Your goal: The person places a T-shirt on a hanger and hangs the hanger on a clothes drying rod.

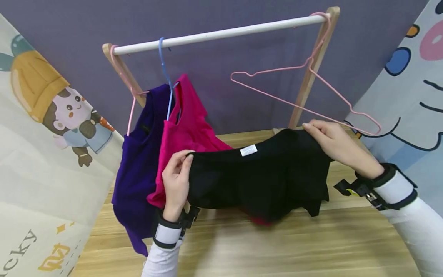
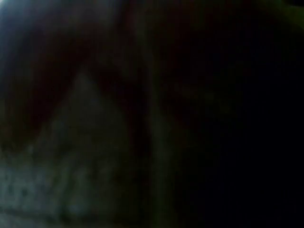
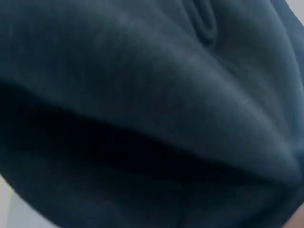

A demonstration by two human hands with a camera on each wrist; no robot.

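Note:
A black garment (image 1: 238,177) with a small white label (image 1: 248,150) at its upper edge is stretched between both hands. My left hand (image 1: 176,181) pinches its left top corner between thumb and fingers. At the other end my right hand (image 1: 337,144) pinches the top edge, just below a pink hanger (image 1: 273,70) that bears no clothing. A bit of red shows under the garment's lower edge; what it belongs to is hidden. Folds of dark cloth (image 3: 142,85) fill most of the right wrist view. The left wrist view is too dark and blurred to read.
A white rail (image 1: 221,35) on wooden posts spans the back. At its left hang a purple top (image 1: 138,184) on a pink hanger and a bright pink top (image 1: 187,123) on a blue hanger (image 1: 162,57). Below lies a wood-grain surface (image 1: 242,254); printed curtains flank both sides.

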